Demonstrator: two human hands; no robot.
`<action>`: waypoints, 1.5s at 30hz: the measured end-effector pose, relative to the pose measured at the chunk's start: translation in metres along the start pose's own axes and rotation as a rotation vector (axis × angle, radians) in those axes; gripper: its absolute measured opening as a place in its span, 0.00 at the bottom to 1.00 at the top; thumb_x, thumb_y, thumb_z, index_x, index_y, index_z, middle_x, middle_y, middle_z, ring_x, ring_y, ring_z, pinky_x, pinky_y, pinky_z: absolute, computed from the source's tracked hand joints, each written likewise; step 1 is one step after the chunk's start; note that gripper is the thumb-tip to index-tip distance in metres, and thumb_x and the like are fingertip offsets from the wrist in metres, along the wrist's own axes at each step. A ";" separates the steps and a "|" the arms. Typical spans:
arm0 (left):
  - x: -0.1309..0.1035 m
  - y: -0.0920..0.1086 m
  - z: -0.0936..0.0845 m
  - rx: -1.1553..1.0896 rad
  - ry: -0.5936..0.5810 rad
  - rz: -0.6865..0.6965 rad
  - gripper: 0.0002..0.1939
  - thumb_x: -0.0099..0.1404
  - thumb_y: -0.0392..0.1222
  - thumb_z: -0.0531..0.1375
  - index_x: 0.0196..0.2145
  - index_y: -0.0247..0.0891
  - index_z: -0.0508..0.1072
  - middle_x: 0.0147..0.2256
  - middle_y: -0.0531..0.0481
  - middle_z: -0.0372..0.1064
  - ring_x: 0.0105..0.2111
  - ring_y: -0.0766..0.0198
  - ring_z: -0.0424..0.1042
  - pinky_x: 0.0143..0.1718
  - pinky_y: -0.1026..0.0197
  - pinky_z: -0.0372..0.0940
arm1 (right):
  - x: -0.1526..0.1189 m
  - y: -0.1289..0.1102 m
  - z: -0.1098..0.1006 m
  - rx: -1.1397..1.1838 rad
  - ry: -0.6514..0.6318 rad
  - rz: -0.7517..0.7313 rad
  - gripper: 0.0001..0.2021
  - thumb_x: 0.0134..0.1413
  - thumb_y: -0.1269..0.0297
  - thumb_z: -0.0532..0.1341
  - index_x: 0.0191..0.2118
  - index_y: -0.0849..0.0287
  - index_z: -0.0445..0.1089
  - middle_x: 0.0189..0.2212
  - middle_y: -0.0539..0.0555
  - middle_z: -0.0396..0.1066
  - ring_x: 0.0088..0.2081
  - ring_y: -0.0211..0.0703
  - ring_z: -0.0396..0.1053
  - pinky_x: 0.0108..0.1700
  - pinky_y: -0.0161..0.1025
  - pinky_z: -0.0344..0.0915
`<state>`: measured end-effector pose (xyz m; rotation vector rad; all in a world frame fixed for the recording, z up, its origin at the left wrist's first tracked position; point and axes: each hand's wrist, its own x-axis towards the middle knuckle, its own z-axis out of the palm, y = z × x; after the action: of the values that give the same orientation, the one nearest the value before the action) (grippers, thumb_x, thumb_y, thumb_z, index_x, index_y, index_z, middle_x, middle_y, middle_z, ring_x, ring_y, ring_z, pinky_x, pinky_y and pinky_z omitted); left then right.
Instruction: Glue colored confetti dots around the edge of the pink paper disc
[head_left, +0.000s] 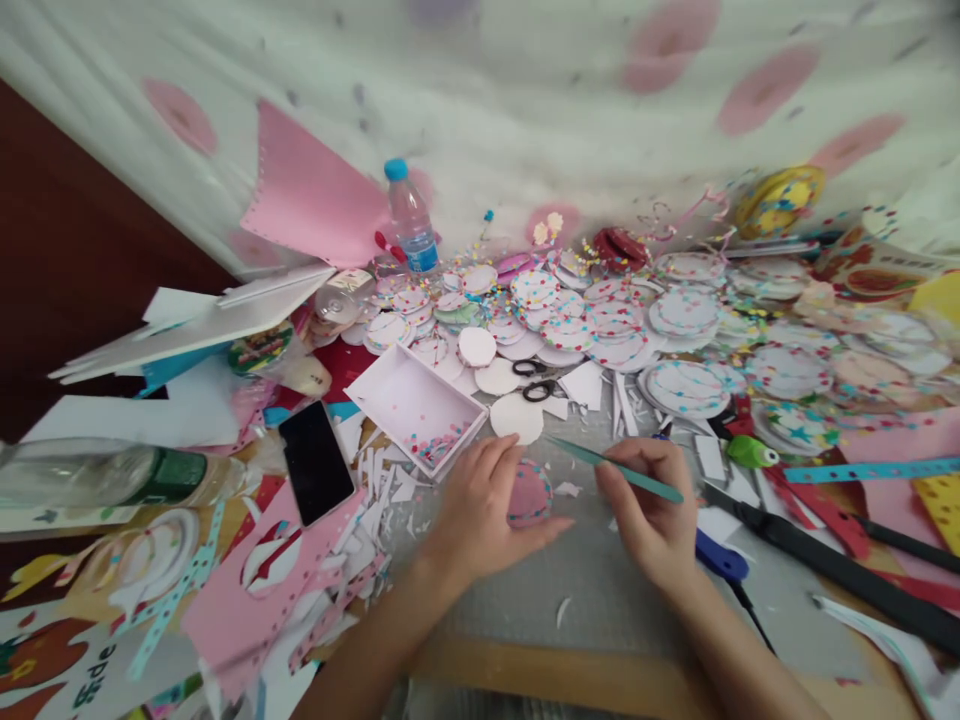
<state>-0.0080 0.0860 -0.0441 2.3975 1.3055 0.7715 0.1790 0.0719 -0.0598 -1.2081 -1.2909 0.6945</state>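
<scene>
My left hand (pixel 480 515) lies on the grey mat with its thumb and fingers apart, around the left side of a pink disc (pixel 531 492) edged with small coloured dots. Its fingertips reach the lower edge of a plain white paper disc (pixel 517 418). Slim green tweezers (pixel 637 477) are pinched in my right hand (pixel 651 500), their tip pointing left, above the mat near the white disc. An open white box (pixel 420 408) holding small pink, red and blue pieces stands left of the discs.
Black-handled scissors (pixel 537 380) lie behind the discs. Many dotted discs (pixel 615 330) are piled along the back, by a water bottle (pixel 412 220). A phone (pixel 316 463) lies left; a blue tool (pixel 720 556) and black cable are right. Paper scraps (pixel 375 480) surround the mat (pixel 517 610).
</scene>
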 end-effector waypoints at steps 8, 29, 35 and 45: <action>-0.033 -0.020 -0.040 0.333 0.269 -0.140 0.13 0.62 0.35 0.60 0.46 0.36 0.71 0.45 0.43 0.73 0.48 0.50 0.67 0.53 0.43 0.60 | 0.013 -0.022 -0.013 -0.067 -0.050 -0.076 0.03 0.58 0.62 0.61 0.37 0.53 0.69 0.35 0.55 0.68 0.38 0.46 0.68 0.38 0.43 0.67; -0.060 -0.017 -0.005 0.370 0.453 -0.033 0.15 0.64 0.26 0.54 0.43 0.38 0.75 0.39 0.49 0.78 0.42 0.55 0.71 0.47 0.49 0.60 | 0.042 -0.019 0.071 -0.415 -0.522 -0.581 0.07 0.57 0.75 0.58 0.31 0.57 0.64 0.26 0.51 0.72 0.30 0.44 0.67 0.35 0.42 0.56; -0.059 -0.015 -0.003 0.354 0.477 -0.016 0.15 0.64 0.26 0.55 0.44 0.38 0.75 0.37 0.50 0.79 0.40 0.58 0.72 0.46 0.51 0.61 | 0.041 -0.015 0.082 -0.488 -0.558 -0.618 0.08 0.57 0.77 0.55 0.30 0.57 0.63 0.24 0.52 0.69 0.29 0.45 0.65 0.36 0.42 0.53; -0.059 -0.019 -0.003 0.341 0.473 -0.038 0.16 0.63 0.25 0.55 0.44 0.37 0.74 0.39 0.49 0.78 0.43 0.56 0.70 0.46 0.50 0.62 | 0.041 -0.013 0.086 -0.503 -0.561 -0.602 0.07 0.57 0.76 0.56 0.31 0.57 0.64 0.25 0.52 0.71 0.31 0.46 0.66 0.37 0.44 0.53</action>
<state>-0.0487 0.0464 -0.0691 2.5259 1.7811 1.2497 0.1028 0.1292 -0.0467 -0.9397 -2.2742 0.2645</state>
